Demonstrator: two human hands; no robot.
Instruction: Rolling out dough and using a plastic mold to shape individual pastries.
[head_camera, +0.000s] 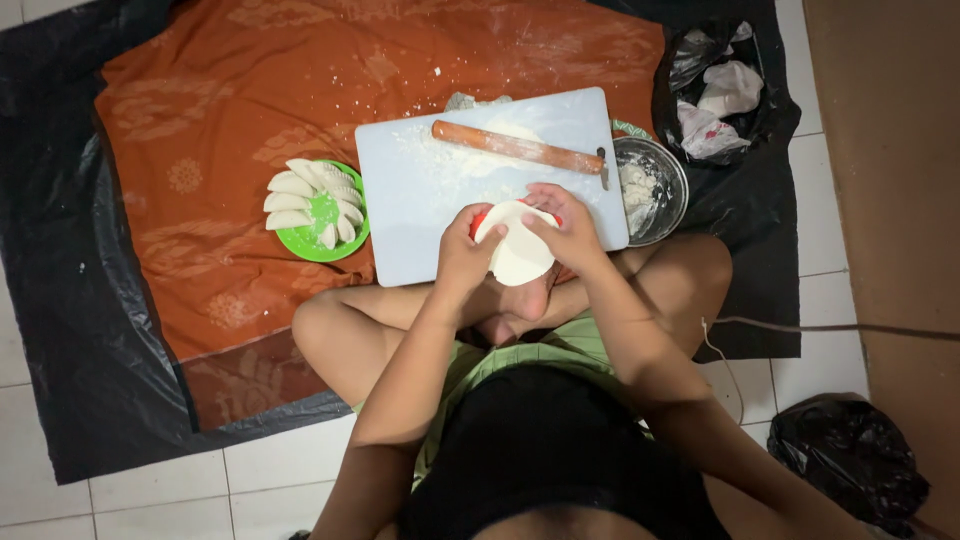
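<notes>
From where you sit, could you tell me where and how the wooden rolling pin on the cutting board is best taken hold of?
Grip the rolling pin around its bare middle, coming from above with fingers across its length. It lies flat and slightly slanted on the floured white cutting board, with its whole upper side exposed. Its right end sits near the metal bowl, leaving less room there.

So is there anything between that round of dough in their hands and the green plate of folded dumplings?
Nothing visible: the dough round is held in both hands, and only bare cutting board and orange cloth lie toward the green plate.
</notes>
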